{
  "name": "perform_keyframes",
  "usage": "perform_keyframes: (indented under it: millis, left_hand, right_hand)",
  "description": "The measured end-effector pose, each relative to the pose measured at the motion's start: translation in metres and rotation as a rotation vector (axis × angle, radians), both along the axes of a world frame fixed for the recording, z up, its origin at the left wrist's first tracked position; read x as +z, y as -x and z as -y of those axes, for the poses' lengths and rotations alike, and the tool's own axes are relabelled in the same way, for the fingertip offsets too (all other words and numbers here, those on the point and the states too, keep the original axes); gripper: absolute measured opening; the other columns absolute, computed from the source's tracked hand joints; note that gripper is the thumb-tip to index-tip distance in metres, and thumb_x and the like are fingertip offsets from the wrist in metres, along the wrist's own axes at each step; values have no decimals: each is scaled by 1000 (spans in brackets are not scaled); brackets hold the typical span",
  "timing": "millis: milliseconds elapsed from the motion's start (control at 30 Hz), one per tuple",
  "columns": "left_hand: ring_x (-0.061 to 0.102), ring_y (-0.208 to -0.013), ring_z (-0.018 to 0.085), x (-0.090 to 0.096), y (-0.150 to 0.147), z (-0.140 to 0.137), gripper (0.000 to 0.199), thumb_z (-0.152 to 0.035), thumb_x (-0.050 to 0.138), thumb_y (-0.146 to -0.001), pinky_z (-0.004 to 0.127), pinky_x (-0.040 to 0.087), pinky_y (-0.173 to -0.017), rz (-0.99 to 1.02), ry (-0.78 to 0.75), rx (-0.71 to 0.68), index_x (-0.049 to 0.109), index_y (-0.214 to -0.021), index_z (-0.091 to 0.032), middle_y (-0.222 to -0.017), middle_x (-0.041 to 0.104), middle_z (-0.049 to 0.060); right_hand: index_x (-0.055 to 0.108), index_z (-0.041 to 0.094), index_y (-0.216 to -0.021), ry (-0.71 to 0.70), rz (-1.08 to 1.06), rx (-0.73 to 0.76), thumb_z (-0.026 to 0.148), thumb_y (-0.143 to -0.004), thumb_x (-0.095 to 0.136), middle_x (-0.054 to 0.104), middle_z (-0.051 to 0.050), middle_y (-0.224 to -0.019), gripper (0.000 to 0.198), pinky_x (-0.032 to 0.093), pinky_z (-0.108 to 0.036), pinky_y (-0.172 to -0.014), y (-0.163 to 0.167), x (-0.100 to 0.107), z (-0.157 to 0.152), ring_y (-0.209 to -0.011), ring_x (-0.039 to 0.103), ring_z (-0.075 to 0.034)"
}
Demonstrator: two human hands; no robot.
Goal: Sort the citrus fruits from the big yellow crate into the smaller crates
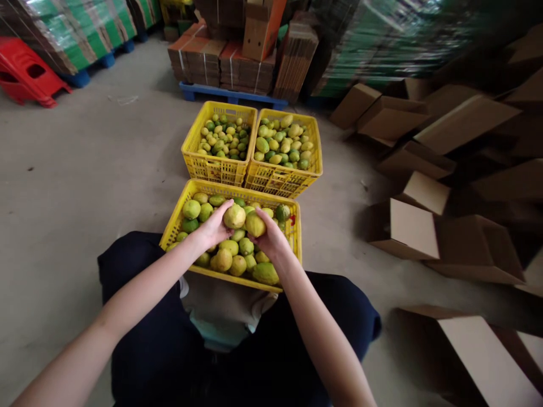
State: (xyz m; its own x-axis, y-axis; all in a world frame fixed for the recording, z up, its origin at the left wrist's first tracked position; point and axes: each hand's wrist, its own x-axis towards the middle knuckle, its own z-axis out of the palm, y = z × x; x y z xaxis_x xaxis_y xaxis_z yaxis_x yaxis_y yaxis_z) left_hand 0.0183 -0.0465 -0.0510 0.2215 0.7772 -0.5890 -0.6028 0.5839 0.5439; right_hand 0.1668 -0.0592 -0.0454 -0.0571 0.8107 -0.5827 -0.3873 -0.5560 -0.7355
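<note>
My left hand point(215, 226) is closed round a yellow-green lemon point(235, 216). Close beside it, my right hand point(270, 234) grips a second lemon point(255, 224) of much the same colour. Both fruits are held above a yellow plastic crate point(175, 217) between my knees. Many more lemons, from green to yellow, lie in that crate, among them a large knobbly green one point(266, 273) near the front edge. Parts of the fruit underneath are hidden by my hands and forearms.
Two more yellow crates, left point(216, 168) and right point(280, 180), stand just beyond with smaller lemons. Open cardboard boxes point(413, 229) crowd the right floor. Flattened cartons point(248, 73) lie on a blue pallet point(233, 95) behind. A red stool point(29, 73) stands far left.
</note>
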Motion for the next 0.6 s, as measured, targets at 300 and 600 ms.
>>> perform_keyframes:
  millis: [300,600]
  left_hand:
    - [57,-123,23,23,12,2,58,-7,87,-55,25,48,-99,-471,-647,128,71,-108,-24,-127,62,5]
    - [61,-115,23,39,22,3,51,-3,82,-54,26,48,-96,-284,-656,172,68,-99,-22,-113,67,6]
  right_hand:
    - [60,29,-108,-672,527,-119,28,-58,84,62,-3,-116,55,50,-40,-94,-7,4,4,-102,61,-23]
    - [62,27,-106,-739,312,-154,27,-60,86,67,-4,-114,52,50,-43,-100,-7,18,11,-109,63,-25]
